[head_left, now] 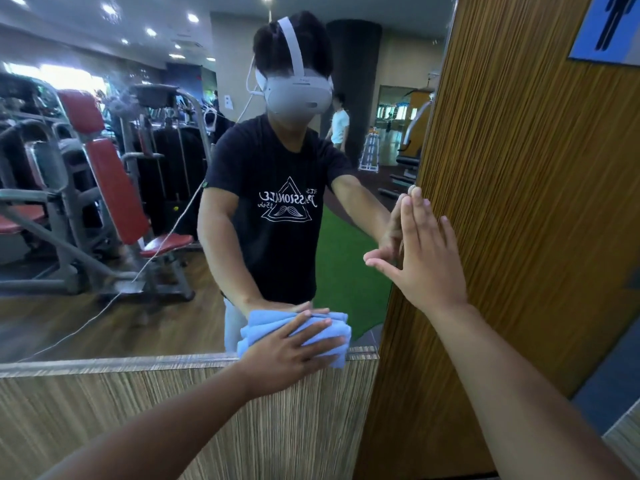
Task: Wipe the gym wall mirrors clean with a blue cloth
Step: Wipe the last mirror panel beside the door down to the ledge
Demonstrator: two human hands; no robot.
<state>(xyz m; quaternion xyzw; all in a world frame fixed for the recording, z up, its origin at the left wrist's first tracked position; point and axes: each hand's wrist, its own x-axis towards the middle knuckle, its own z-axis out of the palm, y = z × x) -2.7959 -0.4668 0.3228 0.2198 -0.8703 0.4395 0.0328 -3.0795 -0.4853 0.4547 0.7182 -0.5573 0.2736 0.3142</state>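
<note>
Mirror (104,271) glass fills the left and middle of the view, mounted on a gym wall. A folded blue cloth (259,323) lies flat against its bottom right corner, right at the lower edge of the glass. The left hand (287,351) presses on the cloth with fingers straight and spread; its grip is released, not curled round the fabric. The right hand (426,261) rests flat with straight fingers, grip likewise released and holding nothing. It lies against the edge where the mirror meets a tall wooden wall panel (519,220).

Wiping seems to be under way at this low corner. Most of the glass reflects sharply, though a faint hazy patch (116,97) shows near the upper left; whether it is a smear cannot be told. That area, and any other mirrors, likely remain to be done.

Below the glass runs a pale striped wooden panel (138,410). A blue restroom sign (606,26) hangs on the tall panel at top right. The reflection shows the person in a dark T-shirt and a white headset. It also shows weight machines with red pads (107,181) on a wooden floor, a strip of green turf (346,271) and ceiling spotlights. Another person in a white shirt (339,126) stands far behind.
</note>
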